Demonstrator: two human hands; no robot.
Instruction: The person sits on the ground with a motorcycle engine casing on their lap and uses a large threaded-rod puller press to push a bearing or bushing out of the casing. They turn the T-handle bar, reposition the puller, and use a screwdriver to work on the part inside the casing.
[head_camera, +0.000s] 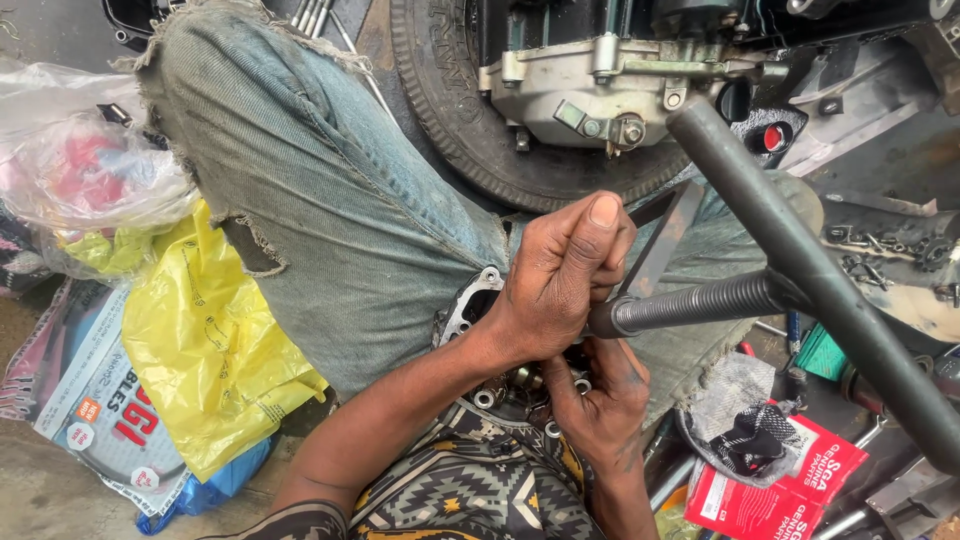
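Note:
My left hand (560, 285) reaches in from the lower left and is closed around a flat dark metal strip (665, 235), thumb pressed on top. The strip slants up to the right over my lap. Under the hand lies a silver engine cover (470, 300) with bolt lugs and round bearing seats. My right hand (600, 400) comes up from below and cups the cover's lower edge; its fingers are smeared with grease. Most of the cover is hidden by both hands. My bent knee in torn jeans (300, 180) fills the upper left.
A tyre (440, 110) and a grey engine casing (590, 90) stand just beyond my lap. A thick black tube (810, 270) with a ribbed peg (700, 300) crosses at right. Yellow (200, 330) and clear (80, 170) plastic bags lie left; a red packet (790, 490) and loose tools lie right.

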